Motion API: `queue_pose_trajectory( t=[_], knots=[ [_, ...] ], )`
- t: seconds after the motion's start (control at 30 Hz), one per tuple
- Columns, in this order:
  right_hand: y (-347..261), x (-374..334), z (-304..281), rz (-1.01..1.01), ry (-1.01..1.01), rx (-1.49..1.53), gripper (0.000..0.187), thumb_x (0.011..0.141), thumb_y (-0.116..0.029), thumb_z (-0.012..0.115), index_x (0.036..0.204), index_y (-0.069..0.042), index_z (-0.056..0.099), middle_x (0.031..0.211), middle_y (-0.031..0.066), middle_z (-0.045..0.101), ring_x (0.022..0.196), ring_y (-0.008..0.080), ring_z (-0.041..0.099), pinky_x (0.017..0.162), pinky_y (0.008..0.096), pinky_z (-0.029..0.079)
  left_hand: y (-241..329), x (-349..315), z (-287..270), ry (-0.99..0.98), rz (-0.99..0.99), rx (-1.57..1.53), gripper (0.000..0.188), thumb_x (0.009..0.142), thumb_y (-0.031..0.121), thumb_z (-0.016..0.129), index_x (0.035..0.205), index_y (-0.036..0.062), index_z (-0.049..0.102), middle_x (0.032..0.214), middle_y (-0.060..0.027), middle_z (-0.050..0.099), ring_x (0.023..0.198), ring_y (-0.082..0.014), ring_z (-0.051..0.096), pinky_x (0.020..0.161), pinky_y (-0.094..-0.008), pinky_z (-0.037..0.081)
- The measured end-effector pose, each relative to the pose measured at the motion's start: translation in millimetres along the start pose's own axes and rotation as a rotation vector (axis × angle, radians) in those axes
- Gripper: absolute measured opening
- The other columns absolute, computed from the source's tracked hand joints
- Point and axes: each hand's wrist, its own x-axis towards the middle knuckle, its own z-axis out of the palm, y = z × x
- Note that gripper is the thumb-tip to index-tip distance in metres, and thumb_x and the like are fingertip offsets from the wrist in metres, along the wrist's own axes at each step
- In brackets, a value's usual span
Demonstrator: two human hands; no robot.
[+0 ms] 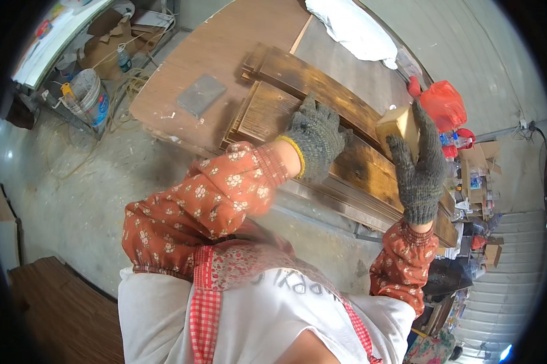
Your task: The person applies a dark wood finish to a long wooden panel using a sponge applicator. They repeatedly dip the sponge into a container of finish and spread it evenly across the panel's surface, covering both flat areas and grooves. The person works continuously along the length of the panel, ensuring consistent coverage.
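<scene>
Two side-by-side stacks of brown-stained wooden boards lie on a worktable: the near stack and the far stack. My left hand, in a grey knit glove with a yellow cuff, lies on the near stack, fingers stretched out, with nothing seen in it. My right hand, also gloved in grey, grips a pale yellow block between thumb and fingers, over the right part of the boards. Whether the block touches the wood, I cannot tell.
A flat grey rectangular piece lies on the brown tabletop. White cloth-like material and a red plastic bag are along the far side. A white bucket stands at the left, near loose hoses. Dark boards lie lower left.
</scene>
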Motion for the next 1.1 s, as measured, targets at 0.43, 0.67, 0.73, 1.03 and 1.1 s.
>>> queue_pose_trajectory(
  t=[0.43, 0.67, 0.73, 1.03, 1.1],
  knots=[
    [-95.7, 109.0, 108.4, -0.590, -0.473, 0.300, 0.050, 0.086, -0.028, 0.065, 0.133, -0.013, 0.055, 0.127, 0.0133, 0.061, 0.113, 0.0336, 0.060, 0.096, 0.0410, 0.047, 6.7, -28.6, 44.3, 0.589, -0.213, -0.309, 0.042, 0.083, 0.024, 0.057, 0.121, 0.0071, 0.062, 0.111, -0.0148, 0.065, 0.099, -0.0338, 0.061, 0.083, -0.0512, 0.046],
    [-124.0, 132.8, 153.5, -0.722, -0.863, 0.301, 0.048, 0.080, -0.022, 0.068, 0.127, -0.021, 0.060, 0.111, 0.0083, 0.065, 0.103, 0.0314, 0.062, 0.087, 0.0434, 0.048, 20.8, -24.5, 85.0, 0.878, -0.211, -0.292, 0.036, 0.079, 0.016, 0.055, 0.110, -0.0013, 0.064, 0.106, -0.0216, 0.064, 0.097, -0.0346, 0.061, 0.083, -0.0522, 0.048],
    [-108.2, 145.0, 165.5, -0.734, -0.777, 0.240, 0.049, 0.080, -0.023, 0.068, 0.129, -0.017, 0.059, 0.115, 0.0097, 0.065, 0.107, 0.0318, 0.062, 0.092, 0.0421, 0.048, 9.4, -45.0, 70.1, 0.854, -0.057, -0.115, 0.039, 0.078, 0.017, 0.055, 0.110, -0.0046, 0.062, 0.112, -0.0262, 0.060, 0.106, -0.0376, 0.058, 0.095, -0.0558, 0.043],
    [-91.2, 154.8, 157.7, -0.517, -0.687, 0.130, 0.053, 0.082, -0.031, 0.069, 0.133, -0.018, 0.057, 0.118, 0.0153, 0.066, 0.104, 0.0325, 0.065, 0.094, 0.0389, 0.050, 8.0, -57.7, 58.7, 0.611, 0.013, -0.119, 0.047, 0.083, 0.020, 0.051, 0.123, -0.0043, 0.054, 0.123, -0.0277, 0.053, 0.118, -0.0416, 0.049, 0.107, -0.0576, 0.031],
    [-82.0, 154.7, 157.9, -0.384, -0.706, 0.093, 0.054, 0.083, -0.032, 0.069, 0.132, -0.015, 0.057, 0.118, 0.0156, 0.066, 0.104, 0.0336, 0.065, 0.094, 0.0394, 0.050, 12.4, -57.8, 57.3, 0.609, 0.004, -0.113, 0.048, 0.083, 0.020, 0.050, 0.125, -0.0035, 0.054, 0.124, -0.0274, 0.052, 0.118, -0.0412, 0.048, 0.106, -0.0569, 0.032]
  ],
)
